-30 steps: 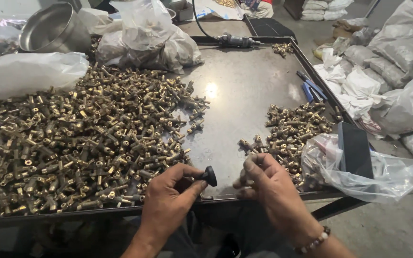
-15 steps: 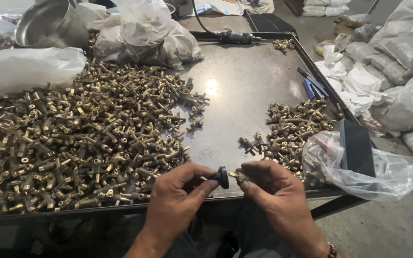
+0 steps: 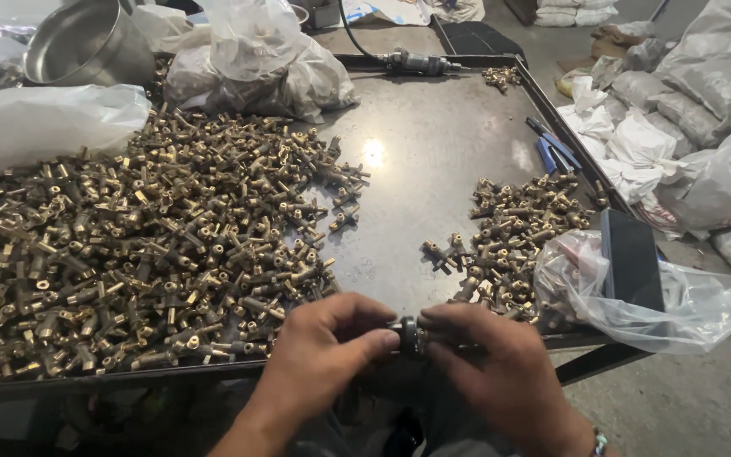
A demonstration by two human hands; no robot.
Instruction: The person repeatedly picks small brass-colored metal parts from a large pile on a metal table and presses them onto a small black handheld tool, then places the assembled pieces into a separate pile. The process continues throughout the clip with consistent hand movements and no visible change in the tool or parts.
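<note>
Bare worktop (image 3: 433, 161) strip runs open up the middle. Big fittings heap (image 3: 129, 237) blocks left; smaller pile (image 3: 518, 228) and plastic bag (image 3: 636, 296) block right.

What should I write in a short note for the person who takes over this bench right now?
Left hand and right hand: both shut on one small dark fitting, fingertips meeting at the near edge of the metal table.
Big pile of brass fittings lies on the left, smaller pile on the right beside an open clear bag.
Done or left: likely the small pile is handled and the big one waits, but I cannot tell for sure.
</note>
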